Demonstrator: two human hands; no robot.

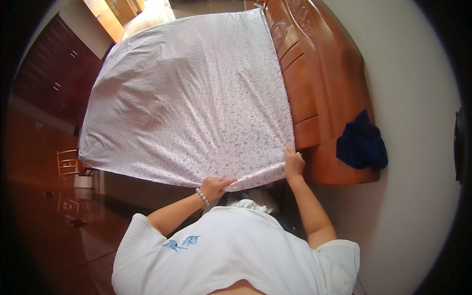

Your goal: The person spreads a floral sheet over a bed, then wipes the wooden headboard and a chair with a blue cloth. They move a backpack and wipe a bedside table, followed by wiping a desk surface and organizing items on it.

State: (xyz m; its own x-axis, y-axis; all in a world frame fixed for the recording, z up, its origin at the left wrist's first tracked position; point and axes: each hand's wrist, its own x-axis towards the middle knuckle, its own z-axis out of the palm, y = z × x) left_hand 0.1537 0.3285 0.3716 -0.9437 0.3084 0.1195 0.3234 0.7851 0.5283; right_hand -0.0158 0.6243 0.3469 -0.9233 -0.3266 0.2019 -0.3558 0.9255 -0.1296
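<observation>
A pale bed sheet [196,98] with small pink flowers lies spread over a bed, with creases fanning out from its near edge. My left hand [214,188], a beaded bracelet at its wrist, is closed on that near edge at the middle. At the near right corner, beside the wooden headboard, my right hand [294,163] grips the sheet too. Between both hands the edge is pulled into a folded strip. The fingertips are partly hidden by the cloth.
A carved brown headboard [307,93] runs along the right side, with a dark blue cloth [363,142] hanging over its near end. Beyond it is a pale wall [403,98]. Dark red cabinets [54,69] and a small wooden chair [68,163] stand at left.
</observation>
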